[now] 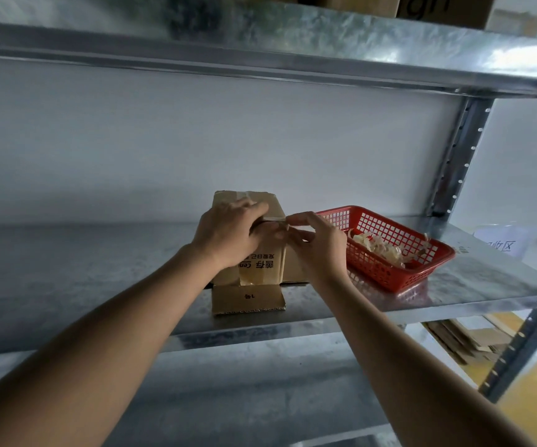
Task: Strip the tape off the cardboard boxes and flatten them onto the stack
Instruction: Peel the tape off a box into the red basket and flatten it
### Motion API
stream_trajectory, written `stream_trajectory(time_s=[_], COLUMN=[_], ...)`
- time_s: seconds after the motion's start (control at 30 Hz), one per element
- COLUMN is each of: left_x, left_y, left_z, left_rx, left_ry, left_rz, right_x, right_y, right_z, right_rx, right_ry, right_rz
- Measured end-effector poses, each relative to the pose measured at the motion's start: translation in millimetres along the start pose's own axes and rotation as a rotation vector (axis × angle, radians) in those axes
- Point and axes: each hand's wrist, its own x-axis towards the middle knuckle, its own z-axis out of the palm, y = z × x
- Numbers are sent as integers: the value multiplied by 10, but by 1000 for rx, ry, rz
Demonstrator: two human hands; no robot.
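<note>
With peeled scraps already in the red basket (pixel 386 272), the left hand (pixel 228 233) grips the cardboard box (pixel 262 269) while the right hand (pixel 317 243) pinches its tape (pixel 276 218), flattening still ahead.

— Where are you standing?
— You're in a storeroom or small warehouse: galvanised metal shelving (pixel 293 53) with slotted uprights (pixel 454 156) against a bare white wall (pixel 196 140).
— What else shows it?
— Cardboard cartons (pixel 438 8) on the shelf above you, flattened cardboard (pixel 464 343) piled below, and a paper label (pixel 502 243) stuck at the shelf's end.
</note>
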Motion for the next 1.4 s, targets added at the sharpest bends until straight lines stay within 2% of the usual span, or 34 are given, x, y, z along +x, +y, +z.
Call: stream_trajectory(time_s=[0.1, 0.23, 0.37, 0.5, 0.63, 0.7, 0.83, 0.97, 1.07, 1.3, 1.4], left_x=[8, 6, 47, 219, 300, 322, 366, 398, 400, 366, 355], left_y=[-39, -34, -50, -174, -190, -178, -224, -273, -273, -253, -239], left_z=[29, 14, -28, -94, -106, -160, -213, -163, -153, -150, -134], left_rx=[30, 92, 30, -135, -81, -146, -284, -256, -248, -194, -185], left_ry=[22, 0, -87, -262, -481, -579, -635, -637, -623, -618, -596], left_rz=[24, 20, -46, -193, -266, -311, -370, -371, -379, -361, -360], right_x=[-45, -138, -199, -115, 25, 96, 359, 556, 531, 413, 395], right_y=[-53, -145, -166, -68, 73, 95, 104, 68, 92, 7, -34], right_z=[70, 199, 283, 220, 61, -41, -215, -300, -275, -301, -289], right_rx=[19, 52, -54, -153, -219, -253, -447, -648, -573, 417, 637], right_ry=[91, 261, 303, 207, 78, -12, -261, -438, -470, -338, -248], right_rz=[43, 204, 145, 41, -143, -278, -551, -594, -474, 384, 578])
